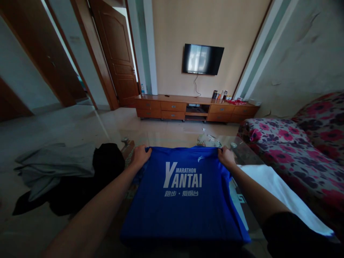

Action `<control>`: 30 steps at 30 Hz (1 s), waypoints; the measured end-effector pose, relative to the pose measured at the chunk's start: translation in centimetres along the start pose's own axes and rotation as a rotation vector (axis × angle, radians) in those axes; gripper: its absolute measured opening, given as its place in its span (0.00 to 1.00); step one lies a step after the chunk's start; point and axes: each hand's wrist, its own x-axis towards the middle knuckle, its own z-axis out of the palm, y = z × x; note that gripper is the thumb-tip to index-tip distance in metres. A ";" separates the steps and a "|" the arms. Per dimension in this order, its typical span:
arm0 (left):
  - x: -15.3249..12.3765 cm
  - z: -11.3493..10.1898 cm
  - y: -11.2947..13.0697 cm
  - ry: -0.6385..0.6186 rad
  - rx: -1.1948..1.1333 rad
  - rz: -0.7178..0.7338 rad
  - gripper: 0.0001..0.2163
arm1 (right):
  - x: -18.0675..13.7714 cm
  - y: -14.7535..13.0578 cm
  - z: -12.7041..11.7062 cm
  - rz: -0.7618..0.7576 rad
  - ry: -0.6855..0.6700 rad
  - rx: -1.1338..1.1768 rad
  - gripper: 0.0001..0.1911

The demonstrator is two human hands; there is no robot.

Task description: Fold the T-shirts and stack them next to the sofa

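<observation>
A blue shirt (182, 200) with white "MARATHON YANTAI" lettering lies flat on a glass table (243, 150) in front of me. My left hand (140, 156) is closed on the shirt's far left corner. My right hand (226, 157) is closed on its far right corner. Both arms reach forward along the shirt's sides.
A grey garment (53, 163) and a black garment (80, 182) lie heaped at the left. A white cloth (279, 193) lies at the right, beside a floral sofa (292, 143). A wooden TV cabinet (188, 107) and a wall TV (202, 59) stand ahead.
</observation>
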 end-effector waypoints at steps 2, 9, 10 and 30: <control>0.1 2.4 -0.4 0.017 0.011 -0.014 0.16 | 0.6 0.3 2.5 0.010 -0.017 0.003 0.23; -0.7 7.5 -0.7 -0.024 0.080 -0.106 0.17 | 0.3 0.5 8.3 0.039 0.041 0.053 0.23; -1.0 7.7 -0.5 0.006 0.105 -0.104 0.18 | -0.1 0.1 8.6 0.047 0.080 0.044 0.23; -3.4 9.2 3.4 -0.325 0.009 0.360 0.30 | -3.4 -5.5 11.6 -0.272 -0.049 -0.071 0.32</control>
